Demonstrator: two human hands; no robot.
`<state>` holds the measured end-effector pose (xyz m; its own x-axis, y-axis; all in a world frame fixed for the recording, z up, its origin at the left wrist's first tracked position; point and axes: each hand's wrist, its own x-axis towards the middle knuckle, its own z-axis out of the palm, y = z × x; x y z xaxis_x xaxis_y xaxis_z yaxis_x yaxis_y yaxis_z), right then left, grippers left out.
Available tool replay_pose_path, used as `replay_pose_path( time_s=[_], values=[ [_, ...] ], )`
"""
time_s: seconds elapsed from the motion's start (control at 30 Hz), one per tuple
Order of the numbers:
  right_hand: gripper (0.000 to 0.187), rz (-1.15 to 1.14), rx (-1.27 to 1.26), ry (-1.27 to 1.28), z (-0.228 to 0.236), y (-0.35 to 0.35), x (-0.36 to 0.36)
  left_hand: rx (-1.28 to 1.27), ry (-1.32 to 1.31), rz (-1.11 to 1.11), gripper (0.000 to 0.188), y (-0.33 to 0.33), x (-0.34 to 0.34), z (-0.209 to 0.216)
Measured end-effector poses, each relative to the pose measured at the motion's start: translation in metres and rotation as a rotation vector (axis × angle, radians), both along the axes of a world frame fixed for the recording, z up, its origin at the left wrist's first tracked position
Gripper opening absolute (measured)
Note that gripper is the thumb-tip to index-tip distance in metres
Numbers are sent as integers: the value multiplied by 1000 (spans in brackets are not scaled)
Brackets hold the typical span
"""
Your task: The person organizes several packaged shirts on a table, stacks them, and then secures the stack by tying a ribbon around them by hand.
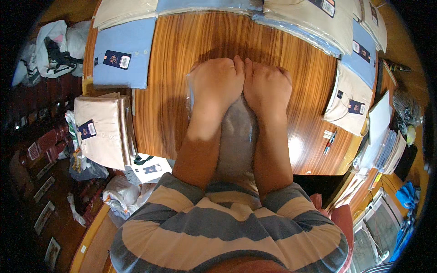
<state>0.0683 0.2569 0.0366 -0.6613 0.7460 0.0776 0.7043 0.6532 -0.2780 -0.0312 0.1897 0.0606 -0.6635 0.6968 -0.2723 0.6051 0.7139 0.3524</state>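
Note:
My left hand and my right hand are side by side over the middle of the wooden table, knuckles up, thumbs almost touching. The fingers of both hands curl under and are closed on a clear plastic bag. Its greyish, shiny film runs back between my forearms to my striped shirt. A bluish strip of the plastic shows beside my left wrist. My hands hide the bag's far edge, and I cannot make out what is in it.
Folded blue and beige shirts with dark tags lie at the left. More shirts in plastic line the table's far edge, and a beige shirt lies at the right. A pen is near the table's right edge.

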Motion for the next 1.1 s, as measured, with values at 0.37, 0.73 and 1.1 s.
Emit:
replay_pose_path(
  time_s=[0.37,0.73,1.1],
  values=[
    [40,-10,65,89,-2,-6,1,313,130,-14,49,-10,3,-26],
    [35,15,21,59,-1,-6,0,362,98,-33,47,-10,3,-31],
    [30,-6,-47,125,-4,-5,0,255,52,-67,40,-10,3,-17]
  ],
)
